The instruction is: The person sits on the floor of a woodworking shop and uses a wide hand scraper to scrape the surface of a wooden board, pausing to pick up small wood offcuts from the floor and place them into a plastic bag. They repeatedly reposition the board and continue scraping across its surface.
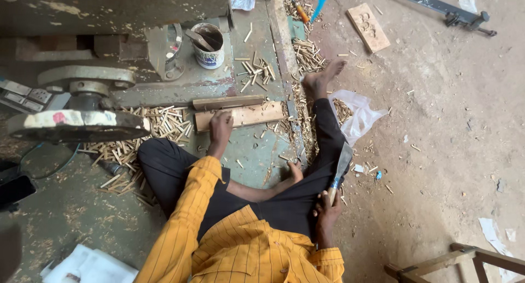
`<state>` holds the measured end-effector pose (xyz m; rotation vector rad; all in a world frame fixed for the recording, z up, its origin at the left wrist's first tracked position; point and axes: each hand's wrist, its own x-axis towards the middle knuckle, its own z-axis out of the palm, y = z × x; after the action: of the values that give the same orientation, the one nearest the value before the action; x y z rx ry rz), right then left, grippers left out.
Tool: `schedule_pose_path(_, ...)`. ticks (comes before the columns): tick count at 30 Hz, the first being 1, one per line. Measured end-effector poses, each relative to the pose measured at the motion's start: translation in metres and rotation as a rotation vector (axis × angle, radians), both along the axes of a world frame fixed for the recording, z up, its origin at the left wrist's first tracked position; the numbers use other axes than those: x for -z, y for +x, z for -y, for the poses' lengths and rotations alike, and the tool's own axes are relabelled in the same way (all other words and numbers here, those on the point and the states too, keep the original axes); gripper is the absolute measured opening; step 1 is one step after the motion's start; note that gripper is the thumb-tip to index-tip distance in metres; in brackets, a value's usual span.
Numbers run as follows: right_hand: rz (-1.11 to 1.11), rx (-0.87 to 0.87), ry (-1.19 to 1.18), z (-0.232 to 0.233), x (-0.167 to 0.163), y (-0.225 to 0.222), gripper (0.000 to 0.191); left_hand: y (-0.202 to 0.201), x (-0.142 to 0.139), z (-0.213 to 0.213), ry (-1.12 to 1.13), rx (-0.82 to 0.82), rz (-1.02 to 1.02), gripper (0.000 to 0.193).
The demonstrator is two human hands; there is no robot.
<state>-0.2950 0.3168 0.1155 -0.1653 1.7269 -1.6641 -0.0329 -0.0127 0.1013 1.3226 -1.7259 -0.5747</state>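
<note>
Dusty concrete floor (437, 124) is spreading out to the right of the person, while a worn green metal platform (240, 151) is lying under their crossed legs. They are sitting in a yellow striped shirt (246, 250) and dark trousers, one bare foot (322, 75) stretching out ahead of the right hand.

The left hand (220, 127) is reaching forward and pressing down, fingers curled, on the near end of a pale wooden board (243, 116) lying flat on the platform. A second, darker strip of wood (227, 102) is lying just beyond that board, touching or nearly touching it (I cannot tell which from here).

The right hand (326, 209) is resting low beside the right thigh, closed around the wooden handle of a broad-bladed chopping knife (340, 165), whose blade is pointing up and forward past the knee. Just beyond the blade a clear plastic bag (358, 113) is lying crumpled on the floor.

Short cut sticks (158, 124) are lying heaped to the left of the left hand, and more are scattered further ahead of it, near a white paint tin (209, 45) with a tool standing in it. Left of the left hand, a heavy machine wheel (76, 124) is jutting over the sticks. Far ahead of the right hand, a carved wooden block (368, 27) and a long metal clamp (437, 6) are lying on the floor.
</note>
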Motion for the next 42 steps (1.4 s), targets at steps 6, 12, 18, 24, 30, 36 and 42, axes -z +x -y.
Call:
schedule_pose_path(6, -0.022, -0.034, -0.036, 0.007, 0.001, 0.001, 0.03, 0.0, 0.001, -0.007, -0.076, 0.063, 0.132, 0.035)
schedule_pose_path(12, -0.004, -0.041, -0.003, 0.004, 0.002, -0.003, 0.033, 0.028, -0.003, -0.024, -0.167, -0.04, 0.349, 0.038)
schedule_pose_path(18, -0.038, -0.107, -0.022, 0.003, 0.005, -0.005, 0.025, 0.037, 0.014, -0.019, -0.277, -0.088, 0.353, 0.026)
schedule_pose_path(24, -0.047, -0.139, 0.008, 0.0, -0.003, -0.002, 0.027, 0.044, 0.016, -0.028, -0.201, -0.034, 0.273, 0.028)
schedule_pose_path(30, -0.152, -0.182, 0.024, -0.005, -0.025, 0.01, 0.033, 0.036, 0.026, -0.036, -0.219, -0.067, 0.175, 0.035)
schedule_pose_path(36, -0.092, -0.236, -0.054, -0.011, -0.065, 0.035, 0.036, 0.044, 0.029, -0.038, -0.22, -0.109, 0.147, 0.029)
schedule_pose_path(42, -0.164, -0.332, -0.083, -0.018, -0.092, 0.068, 0.061, 0.051, 0.022, -0.005, -0.347, 0.148, 0.289, 0.039)
